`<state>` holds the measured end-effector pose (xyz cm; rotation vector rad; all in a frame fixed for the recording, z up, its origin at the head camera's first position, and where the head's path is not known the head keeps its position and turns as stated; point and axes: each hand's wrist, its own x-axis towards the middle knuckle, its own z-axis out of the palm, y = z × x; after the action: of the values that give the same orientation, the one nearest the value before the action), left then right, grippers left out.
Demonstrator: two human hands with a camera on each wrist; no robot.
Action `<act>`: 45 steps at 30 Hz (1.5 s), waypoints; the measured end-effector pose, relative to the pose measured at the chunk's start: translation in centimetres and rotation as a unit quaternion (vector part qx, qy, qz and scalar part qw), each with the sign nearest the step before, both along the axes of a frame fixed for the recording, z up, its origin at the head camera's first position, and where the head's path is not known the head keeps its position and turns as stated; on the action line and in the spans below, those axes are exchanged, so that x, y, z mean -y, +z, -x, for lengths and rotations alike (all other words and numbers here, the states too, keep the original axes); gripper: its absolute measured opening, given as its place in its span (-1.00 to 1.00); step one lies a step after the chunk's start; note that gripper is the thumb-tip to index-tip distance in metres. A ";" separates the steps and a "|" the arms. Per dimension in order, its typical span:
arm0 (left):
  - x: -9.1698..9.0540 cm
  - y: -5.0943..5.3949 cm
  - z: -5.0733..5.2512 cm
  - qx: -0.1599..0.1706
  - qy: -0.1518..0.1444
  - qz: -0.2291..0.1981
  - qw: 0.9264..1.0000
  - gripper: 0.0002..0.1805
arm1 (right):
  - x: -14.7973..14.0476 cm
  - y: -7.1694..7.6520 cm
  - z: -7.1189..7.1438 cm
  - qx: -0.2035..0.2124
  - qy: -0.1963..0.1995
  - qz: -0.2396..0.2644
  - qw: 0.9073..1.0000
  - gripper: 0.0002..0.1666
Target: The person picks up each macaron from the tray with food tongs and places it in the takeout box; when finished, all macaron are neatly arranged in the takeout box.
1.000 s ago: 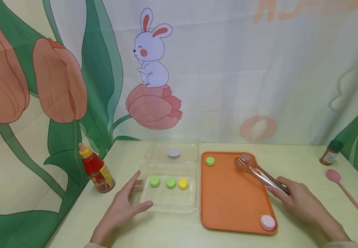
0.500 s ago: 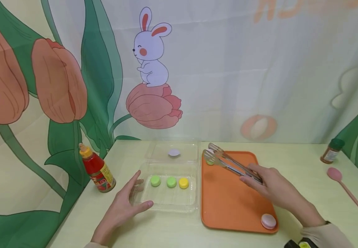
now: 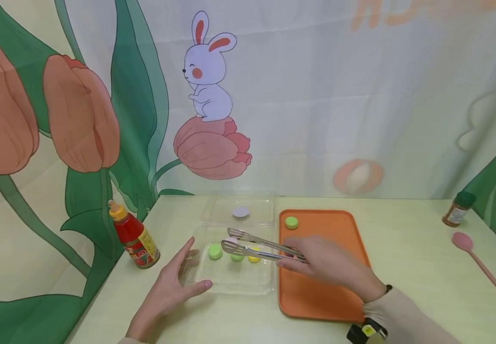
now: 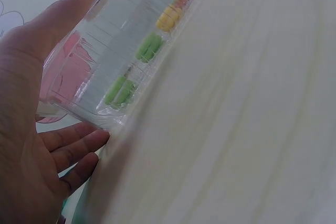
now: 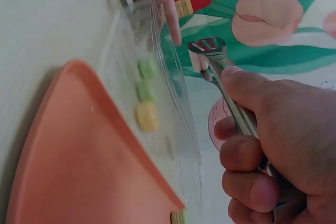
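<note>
My right hand (image 3: 329, 265) grips metal tongs (image 3: 241, 250), whose tips hold a pale pink macaron (image 5: 198, 60). The tongs reach over a clear plastic box (image 3: 231, 283) with its lid laid back. Inside sit a green macaron (image 3: 215, 252) at the left, a second green macaron (image 4: 149, 47) and a yellow macaron (image 5: 147, 116); in the head view the tongs partly cover the last two. My left hand (image 3: 172, 286) rests at the box's left side, thumb and fingers spread around its corner. On the orange tray (image 3: 308, 301) lies another green macaron (image 3: 291, 222), at the far left corner.
A red sauce bottle (image 3: 136, 236) with a yellow cap stands left of the box. Far right are a small green-capped jar (image 3: 458, 210) and a pink spoon (image 3: 480, 265). A printed curtain (image 3: 308, 119) hangs behind the table.
My right hand has carried the tongs and pink macaron left from the tray's far right corner to above the box. My forearm now covers the tray's near right corner. The left hand stays put.
</note>
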<state>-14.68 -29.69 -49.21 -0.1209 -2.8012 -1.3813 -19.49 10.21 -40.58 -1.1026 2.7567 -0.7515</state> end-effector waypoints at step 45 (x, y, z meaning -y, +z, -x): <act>0.1 -0.1 0.0 -0.006 0.003 0.011 1.000 0.31 | 8.2 1.1 -0.4 0.068 0.042 -0.097 0.992 -0.64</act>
<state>-14.73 -29.75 -49.33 -0.1210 -2.8047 -1.3457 -19.11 1.99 -39.45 -1.0764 2.5869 -0.5151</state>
